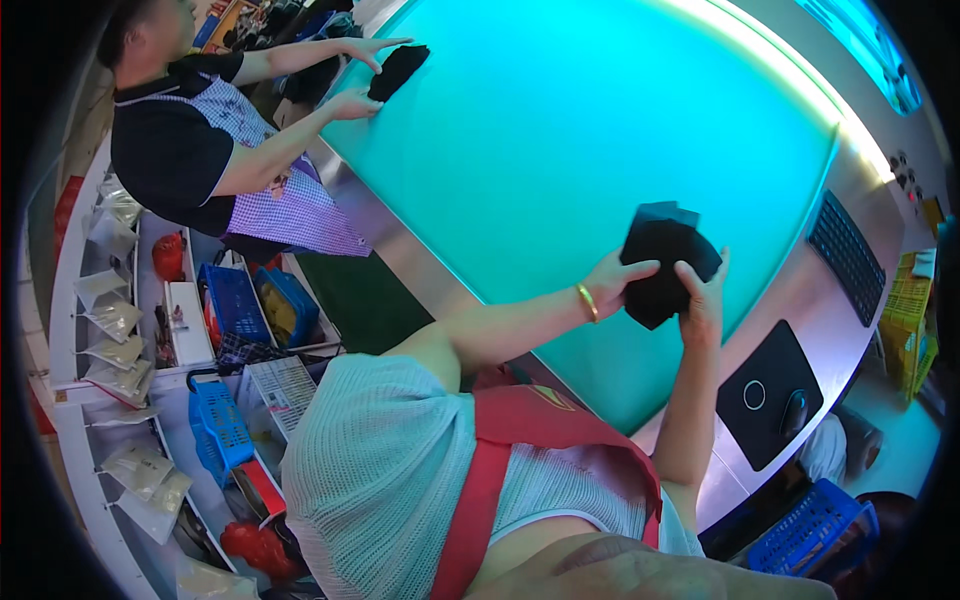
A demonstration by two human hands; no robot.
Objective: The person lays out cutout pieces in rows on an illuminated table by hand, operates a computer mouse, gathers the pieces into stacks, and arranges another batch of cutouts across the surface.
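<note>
Between my two hands is a bundle of thin, flat black pieces (pixel 660 255), with staggered corners showing at its top edge. I cannot make out what material they are. My left hand (pixel 618 285), with a gold bangle at the wrist, grips its left side, thumb lying on top. On the right side my right hand (pixel 704 298) pinches it, thumb over the face and fingers behind. The bundle is held above the near right part of a large turquoise lit tabletop (pixel 560 160).
Across the table's far left edge, a person in a checked apron (pixel 290 205) handles another black piece (pixel 400 72). A keyboard (pixel 847 258) and a mouse (pixel 795 412) on a black pad lie to my right. Blue baskets (pixel 220 425) and bags fill shelves at left.
</note>
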